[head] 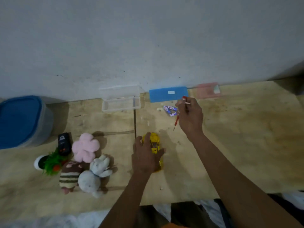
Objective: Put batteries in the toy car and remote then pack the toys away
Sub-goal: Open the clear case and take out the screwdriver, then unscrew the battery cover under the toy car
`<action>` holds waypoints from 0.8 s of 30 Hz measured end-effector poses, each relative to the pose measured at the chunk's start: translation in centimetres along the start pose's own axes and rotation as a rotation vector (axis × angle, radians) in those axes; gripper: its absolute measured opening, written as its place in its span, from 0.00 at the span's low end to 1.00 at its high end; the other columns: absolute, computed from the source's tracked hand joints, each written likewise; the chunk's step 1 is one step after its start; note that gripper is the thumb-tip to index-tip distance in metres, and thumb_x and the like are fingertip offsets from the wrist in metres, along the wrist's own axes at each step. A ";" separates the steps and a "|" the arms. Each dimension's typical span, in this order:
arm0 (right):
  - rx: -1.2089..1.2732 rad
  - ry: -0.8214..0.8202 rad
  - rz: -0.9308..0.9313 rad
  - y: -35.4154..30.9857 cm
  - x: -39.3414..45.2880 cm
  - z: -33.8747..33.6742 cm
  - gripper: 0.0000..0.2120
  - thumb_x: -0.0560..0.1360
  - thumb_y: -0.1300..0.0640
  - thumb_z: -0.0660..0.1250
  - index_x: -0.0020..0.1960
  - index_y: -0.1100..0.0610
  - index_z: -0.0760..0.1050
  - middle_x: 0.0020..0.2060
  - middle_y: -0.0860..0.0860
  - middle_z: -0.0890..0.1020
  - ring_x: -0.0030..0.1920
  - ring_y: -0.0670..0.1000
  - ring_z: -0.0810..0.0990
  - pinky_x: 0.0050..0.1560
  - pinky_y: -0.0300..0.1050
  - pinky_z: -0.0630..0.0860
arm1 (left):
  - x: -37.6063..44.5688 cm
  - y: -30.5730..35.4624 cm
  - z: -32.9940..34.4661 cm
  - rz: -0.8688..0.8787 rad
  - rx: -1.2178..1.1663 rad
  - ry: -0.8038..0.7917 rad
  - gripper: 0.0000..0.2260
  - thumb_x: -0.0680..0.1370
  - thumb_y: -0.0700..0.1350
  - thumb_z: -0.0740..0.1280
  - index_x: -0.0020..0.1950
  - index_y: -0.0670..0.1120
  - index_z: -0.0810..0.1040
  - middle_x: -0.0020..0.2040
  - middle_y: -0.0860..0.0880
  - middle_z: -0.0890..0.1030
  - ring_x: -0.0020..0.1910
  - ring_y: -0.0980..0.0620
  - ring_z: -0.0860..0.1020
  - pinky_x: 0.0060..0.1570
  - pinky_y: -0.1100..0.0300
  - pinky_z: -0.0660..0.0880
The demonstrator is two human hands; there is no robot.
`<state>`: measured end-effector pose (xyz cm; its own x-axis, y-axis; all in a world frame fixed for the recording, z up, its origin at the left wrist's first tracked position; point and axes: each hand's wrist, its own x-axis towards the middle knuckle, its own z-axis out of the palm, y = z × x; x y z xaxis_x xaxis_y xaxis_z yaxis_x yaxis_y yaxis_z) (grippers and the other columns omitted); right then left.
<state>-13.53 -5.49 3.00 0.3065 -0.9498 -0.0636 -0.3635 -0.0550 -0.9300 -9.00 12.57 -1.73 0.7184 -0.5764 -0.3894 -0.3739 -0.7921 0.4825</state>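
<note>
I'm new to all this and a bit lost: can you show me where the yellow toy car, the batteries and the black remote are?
yellow toy car (154,143): head view, on its roof.
batteries (169,110): head view, middle of the pile.
black remote (64,143): head view, centre of its face.

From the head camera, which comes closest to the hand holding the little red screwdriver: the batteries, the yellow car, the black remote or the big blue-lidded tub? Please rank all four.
Measured from the right hand:
1. Batteries, just to its left, almost touching.
2. Yellow car, below and left, under the left hand.
3. Black remote, well to the left beside the plush toys.
4. Blue-lidded tub, at the far left edge.
</note>
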 end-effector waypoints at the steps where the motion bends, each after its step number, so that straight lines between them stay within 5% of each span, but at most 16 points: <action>1: 0.042 0.016 0.035 0.8 -0.2 -1.3 0.10 0.80 0.47 0.64 0.54 0.54 0.77 0.42 0.52 0.85 0.42 0.53 0.83 0.47 0.53 0.81 | -1.0 0.7 1.2 -0.019 0.047 -0.012 0.39 0.72 0.64 0.70 0.79 0.56 0.58 0.77 0.44 0.58 0.74 0.39 0.63 0.64 0.44 0.72; 5: 0.149 0.036 0.115 3.4 -0.9 -5.2 0.06 0.79 0.45 0.65 0.50 0.47 0.75 0.34 0.49 0.83 0.33 0.49 0.81 0.43 0.58 0.82 | -2.7 3.0 3.9 -0.138 0.132 0.009 0.39 0.75 0.58 0.72 0.80 0.59 0.52 0.79 0.43 0.48 0.74 0.36 0.61 0.63 0.43 0.72; 10: 0.255 0.001 0.204 4.5 -1.8 -8.6 0.05 0.80 0.49 0.66 0.48 0.50 0.75 0.34 0.53 0.81 0.30 0.48 0.78 0.38 0.51 0.79 | -2.7 4.6 3.8 -0.215 0.062 0.010 0.38 0.77 0.43 0.67 0.79 0.63 0.51 0.79 0.44 0.46 0.74 0.34 0.59 0.62 0.37 0.70; 16: 0.270 -0.028 0.241 4.3 -2.2 -10.2 0.08 0.81 0.52 0.66 0.51 0.57 0.76 0.36 0.56 0.82 0.31 0.49 0.79 0.36 0.47 0.78 | -3.7 3.7 3.0 0.008 -0.079 0.077 0.38 0.74 0.44 0.72 0.79 0.62 0.59 0.79 0.40 0.49 0.72 0.36 0.65 0.66 0.46 0.69; 18: 0.274 -0.052 0.246 3.8 -2.5 -10.4 0.09 0.81 0.51 0.65 0.51 0.57 0.76 0.37 0.56 0.82 0.32 0.49 0.79 0.36 0.46 0.79 | -4.4 3.7 2.3 0.069 -0.246 0.085 0.35 0.73 0.43 0.72 0.75 0.63 0.65 0.78 0.42 0.49 0.70 0.44 0.66 0.64 0.58 0.68; 21: 0.299 -0.084 0.246 2.6 -2.9 -10.4 0.10 0.80 0.49 0.65 0.51 0.57 0.76 0.38 0.57 0.82 0.32 0.49 0.79 0.35 0.46 0.80 | -6.0 4.7 0.7 0.014 -0.598 -0.035 0.31 0.76 0.39 0.73 0.66 0.72 0.70 0.76 0.53 0.50 0.66 0.52 0.69 0.54 0.63 0.75; 24: 0.297 -0.110 0.227 1.2 -3.2 -10.4 0.10 0.80 0.48 0.65 0.50 0.55 0.77 0.38 0.56 0.83 0.33 0.50 0.81 0.38 0.49 0.81 | -7.6 5.3 -0.8 -0.011 -0.863 -0.068 0.27 0.78 0.37 0.70 0.65 0.68 0.76 0.73 0.56 0.57 0.62 0.59 0.73 0.44 0.68 0.77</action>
<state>-24.09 -5.70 5.90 0.3458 -0.8879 -0.3035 -0.1672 0.2600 -0.9510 -15.99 12.95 4.39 0.6728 -0.6018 -0.4304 0.2285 -0.3843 0.8945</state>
